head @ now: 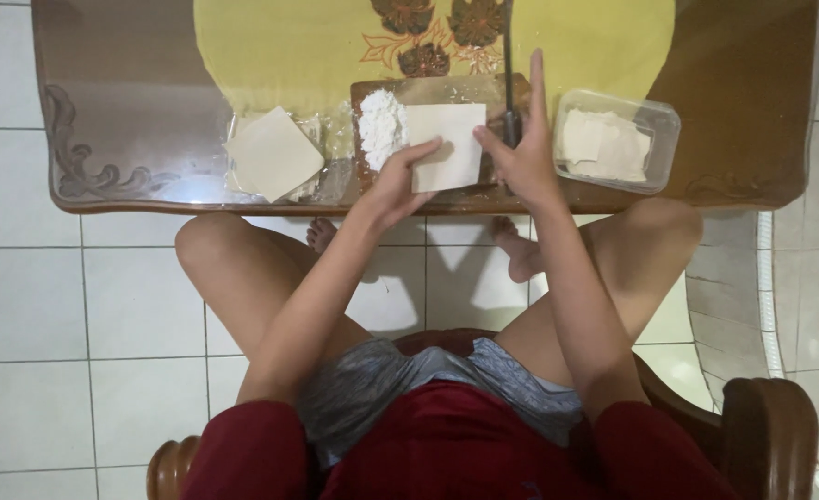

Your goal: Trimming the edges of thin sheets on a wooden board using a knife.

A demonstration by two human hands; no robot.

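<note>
Pale square wrapper [446, 146] on the board [428, 93]: left hand [393, 185] and right hand [521, 157] both pinch its edges, beside flour [380, 125].

Two bare hands, the left hand [393, 185] and the right hand [518, 159], meet at one pale square dough sheet [446, 146]. One rectangular wooden board [428, 90] carries that sheet and one heap of white flour [381, 125]. One stack of pale square dough sheets [273, 153] lies on one clear plastic wrapper [331, 171]; the number of sheets in it cannot be counted. One clear rectangular plastic tub [661, 118] holds perhaps two or three pale sheets [602, 143]. One dark slender utensil handle [508, 56]. One round yellow flowered mat [289, 46]. One glass-topped brown wooden table [123, 111]. One wooden chair [770, 426].
</note>
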